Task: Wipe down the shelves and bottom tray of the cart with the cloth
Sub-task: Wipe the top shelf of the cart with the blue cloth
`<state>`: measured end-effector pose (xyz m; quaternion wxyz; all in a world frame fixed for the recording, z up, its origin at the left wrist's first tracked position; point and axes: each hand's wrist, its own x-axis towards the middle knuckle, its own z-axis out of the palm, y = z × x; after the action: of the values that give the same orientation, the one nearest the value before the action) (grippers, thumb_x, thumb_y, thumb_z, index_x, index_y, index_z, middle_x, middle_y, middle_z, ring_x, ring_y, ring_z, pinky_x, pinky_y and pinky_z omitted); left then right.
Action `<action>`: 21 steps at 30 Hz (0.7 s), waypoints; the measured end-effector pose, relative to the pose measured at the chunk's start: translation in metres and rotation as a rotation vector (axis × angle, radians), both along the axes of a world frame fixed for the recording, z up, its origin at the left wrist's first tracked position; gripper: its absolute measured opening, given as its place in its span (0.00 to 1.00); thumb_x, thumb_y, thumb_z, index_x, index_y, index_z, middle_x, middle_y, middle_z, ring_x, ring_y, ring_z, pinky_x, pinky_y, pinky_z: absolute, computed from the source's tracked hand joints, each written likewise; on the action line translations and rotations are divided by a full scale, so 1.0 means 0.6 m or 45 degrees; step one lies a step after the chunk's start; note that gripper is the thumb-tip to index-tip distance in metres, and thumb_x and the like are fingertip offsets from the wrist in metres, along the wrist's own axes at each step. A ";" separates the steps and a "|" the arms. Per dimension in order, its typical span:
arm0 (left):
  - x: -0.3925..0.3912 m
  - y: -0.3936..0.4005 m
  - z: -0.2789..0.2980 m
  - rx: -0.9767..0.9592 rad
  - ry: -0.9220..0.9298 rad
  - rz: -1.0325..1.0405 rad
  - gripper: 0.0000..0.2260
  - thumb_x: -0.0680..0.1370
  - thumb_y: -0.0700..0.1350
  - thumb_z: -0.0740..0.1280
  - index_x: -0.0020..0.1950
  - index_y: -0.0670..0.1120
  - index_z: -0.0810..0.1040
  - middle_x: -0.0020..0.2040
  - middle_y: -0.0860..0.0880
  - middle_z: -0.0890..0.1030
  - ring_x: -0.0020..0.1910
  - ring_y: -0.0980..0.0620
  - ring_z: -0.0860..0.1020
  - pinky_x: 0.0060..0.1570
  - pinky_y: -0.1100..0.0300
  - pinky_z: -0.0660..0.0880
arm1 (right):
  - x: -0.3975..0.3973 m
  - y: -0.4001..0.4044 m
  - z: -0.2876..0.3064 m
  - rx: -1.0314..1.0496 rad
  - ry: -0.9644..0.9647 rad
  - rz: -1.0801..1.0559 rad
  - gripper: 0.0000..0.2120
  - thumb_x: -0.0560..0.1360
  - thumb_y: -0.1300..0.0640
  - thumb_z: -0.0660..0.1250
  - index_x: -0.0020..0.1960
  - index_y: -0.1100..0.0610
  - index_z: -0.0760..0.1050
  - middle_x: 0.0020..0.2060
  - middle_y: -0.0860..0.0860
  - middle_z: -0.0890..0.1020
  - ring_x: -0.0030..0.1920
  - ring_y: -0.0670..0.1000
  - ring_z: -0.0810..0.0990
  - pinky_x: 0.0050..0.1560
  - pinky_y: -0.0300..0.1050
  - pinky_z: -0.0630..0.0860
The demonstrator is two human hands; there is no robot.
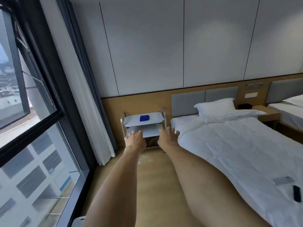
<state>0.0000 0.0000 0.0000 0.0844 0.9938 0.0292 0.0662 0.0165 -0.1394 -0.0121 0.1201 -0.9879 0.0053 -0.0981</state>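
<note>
Hands are shown reaching forward, fingers spread and holding nothing: left hand (134, 139), right hand (167, 136). Beyond and above both sets of fingertips, a folded blue cloth (144, 118) lies on the top shelf of the white 3-tier metal cart (158, 118), roughly midway between them, arguably nearer the left.

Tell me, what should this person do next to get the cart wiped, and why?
Probably reach the right hand forward and up to pick up the blue cloth. It lies untouched on the top shelf of the cart, and both hands, the left hand too, are open and hold nothing, stretched toward the cart. No wiping can start without the cloth.
</note>
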 end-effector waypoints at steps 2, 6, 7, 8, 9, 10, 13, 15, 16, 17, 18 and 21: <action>0.020 -0.003 -0.017 0.013 0.042 0.019 0.16 0.80 0.43 0.61 0.68 0.49 0.70 0.64 0.43 0.75 0.61 0.43 0.74 0.63 0.44 0.71 | 0.020 0.001 -0.020 -0.022 0.066 -0.013 0.16 0.78 0.56 0.65 0.66 0.52 0.73 0.64 0.57 0.74 0.64 0.58 0.71 0.63 0.55 0.65; 0.095 -0.007 -0.057 -0.009 0.049 0.050 0.15 0.80 0.44 0.62 0.66 0.49 0.71 0.66 0.43 0.74 0.63 0.43 0.73 0.65 0.42 0.69 | 0.093 0.001 -0.069 0.021 0.158 0.001 0.23 0.80 0.54 0.64 0.74 0.52 0.66 0.72 0.59 0.68 0.72 0.60 0.66 0.73 0.59 0.58; 0.122 -0.011 -0.063 0.002 0.047 0.057 0.15 0.80 0.44 0.62 0.67 0.49 0.71 0.66 0.43 0.73 0.64 0.43 0.73 0.66 0.42 0.69 | 0.122 -0.002 -0.077 0.031 0.163 -0.003 0.24 0.80 0.53 0.64 0.74 0.52 0.65 0.72 0.59 0.67 0.72 0.61 0.65 0.74 0.60 0.57; 0.144 -0.014 -0.065 0.020 0.037 0.067 0.15 0.80 0.45 0.62 0.67 0.49 0.71 0.66 0.43 0.73 0.64 0.43 0.72 0.66 0.43 0.68 | 0.148 -0.006 -0.084 0.029 0.151 -0.005 0.24 0.80 0.53 0.65 0.74 0.52 0.65 0.73 0.59 0.67 0.72 0.61 0.65 0.74 0.60 0.57; 0.165 -0.018 -0.067 0.032 0.049 0.084 0.16 0.80 0.45 0.62 0.68 0.49 0.70 0.66 0.43 0.73 0.64 0.43 0.72 0.66 0.43 0.68 | 0.170 -0.010 -0.086 0.034 0.153 -0.010 0.25 0.79 0.53 0.65 0.74 0.52 0.65 0.72 0.59 0.68 0.72 0.61 0.65 0.74 0.60 0.58; 0.190 -0.023 -0.070 0.040 0.056 0.097 0.16 0.80 0.45 0.62 0.68 0.49 0.70 0.66 0.43 0.73 0.64 0.43 0.72 0.67 0.44 0.68 | 0.197 -0.016 -0.088 0.040 0.148 -0.010 0.25 0.79 0.53 0.66 0.74 0.52 0.65 0.72 0.59 0.68 0.72 0.60 0.66 0.73 0.60 0.59; 0.262 -0.039 -0.075 0.042 0.066 0.121 0.16 0.80 0.45 0.62 0.68 0.49 0.70 0.67 0.42 0.73 0.66 0.42 0.71 0.67 0.43 0.67 | 0.272 -0.037 -0.093 0.038 0.115 -0.019 0.22 0.79 0.54 0.66 0.72 0.52 0.67 0.68 0.59 0.70 0.68 0.59 0.68 0.69 0.56 0.62; 0.304 -0.044 -0.075 0.034 0.060 0.118 0.15 0.80 0.44 0.61 0.67 0.48 0.70 0.66 0.42 0.73 0.65 0.42 0.71 0.68 0.43 0.66 | 0.313 -0.047 -0.094 0.040 0.093 -0.033 0.20 0.78 0.54 0.66 0.69 0.53 0.69 0.66 0.58 0.71 0.66 0.58 0.69 0.67 0.54 0.64; 0.324 -0.046 -0.074 0.029 0.055 0.123 0.16 0.80 0.44 0.61 0.68 0.48 0.69 0.65 0.42 0.74 0.64 0.42 0.71 0.67 0.43 0.67 | 0.334 -0.050 -0.094 0.044 0.081 -0.044 0.19 0.78 0.54 0.66 0.68 0.53 0.70 0.65 0.58 0.72 0.65 0.57 0.69 0.66 0.53 0.64; 0.343 -0.047 -0.072 0.024 0.056 0.126 0.16 0.80 0.44 0.61 0.68 0.48 0.69 0.64 0.42 0.73 0.64 0.42 0.72 0.67 0.44 0.67 | 0.353 -0.051 -0.096 0.045 0.080 -0.044 0.18 0.78 0.54 0.66 0.67 0.52 0.71 0.65 0.58 0.72 0.65 0.58 0.70 0.65 0.53 0.65; 0.360 -0.048 -0.070 0.021 0.049 0.126 0.16 0.80 0.43 0.61 0.68 0.48 0.69 0.64 0.42 0.73 0.64 0.42 0.72 0.66 0.44 0.67 | 0.372 -0.051 -0.097 0.041 0.077 -0.036 0.18 0.78 0.54 0.66 0.67 0.52 0.71 0.64 0.58 0.72 0.65 0.58 0.70 0.65 0.54 0.65; 0.417 -0.044 -0.070 0.012 0.053 0.136 0.17 0.80 0.42 0.60 0.69 0.48 0.68 0.64 0.42 0.73 0.63 0.43 0.71 0.66 0.45 0.68 | 0.428 -0.046 -0.099 0.020 0.104 -0.008 0.18 0.77 0.54 0.67 0.66 0.52 0.71 0.64 0.58 0.72 0.65 0.58 0.70 0.65 0.55 0.64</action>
<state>0.2503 -0.0262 -0.0417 0.0756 0.9924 0.0838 0.0501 0.2731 -0.1670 -0.0717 0.1271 -0.9901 0.0140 -0.0580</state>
